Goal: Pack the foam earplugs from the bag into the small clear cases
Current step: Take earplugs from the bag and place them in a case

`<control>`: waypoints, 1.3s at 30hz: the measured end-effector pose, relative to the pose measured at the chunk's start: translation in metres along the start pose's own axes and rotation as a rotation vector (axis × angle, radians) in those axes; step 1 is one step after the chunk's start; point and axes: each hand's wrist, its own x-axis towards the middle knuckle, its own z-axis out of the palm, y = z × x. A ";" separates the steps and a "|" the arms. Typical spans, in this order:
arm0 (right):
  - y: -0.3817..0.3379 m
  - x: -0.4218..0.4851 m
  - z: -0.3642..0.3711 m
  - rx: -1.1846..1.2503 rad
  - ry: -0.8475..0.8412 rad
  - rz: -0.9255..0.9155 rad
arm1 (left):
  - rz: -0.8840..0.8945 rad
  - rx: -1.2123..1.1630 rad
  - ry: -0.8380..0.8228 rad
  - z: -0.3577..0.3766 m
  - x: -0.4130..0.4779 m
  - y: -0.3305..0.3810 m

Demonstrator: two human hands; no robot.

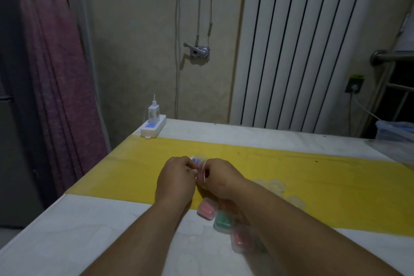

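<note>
Over the yellow mat [313, 177], my left hand [177, 177] and my right hand [220, 178] meet, and each pinches one side of a small clear bag [198, 163]. Blue earplugs show inside the bag between my fingers. Under my right forearm lie three small clear cases: one with pink earplugs [207, 208], one with green earplugs [223, 222], one with red earplugs [243, 240]. Several empty clear cases [276, 186] sit on the mat right of my right wrist.
A white power strip [153, 127] with a charger plugged in stands at the table's far left corner. A plastic-wrapped blue container [396, 130] is at the far right edge. A radiator and a wall rise behind the white table [89, 231].
</note>
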 end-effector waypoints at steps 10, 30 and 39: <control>-0.002 -0.001 -0.004 0.041 -0.060 -0.021 | -0.017 0.009 0.007 0.002 0.001 -0.001; -0.005 -0.008 -0.006 0.049 -0.066 -0.110 | 0.001 0.009 0.011 0.004 0.003 -0.005; -0.007 -0.013 -0.015 0.112 -0.091 -0.075 | -0.008 -0.001 0.016 0.003 0.002 -0.006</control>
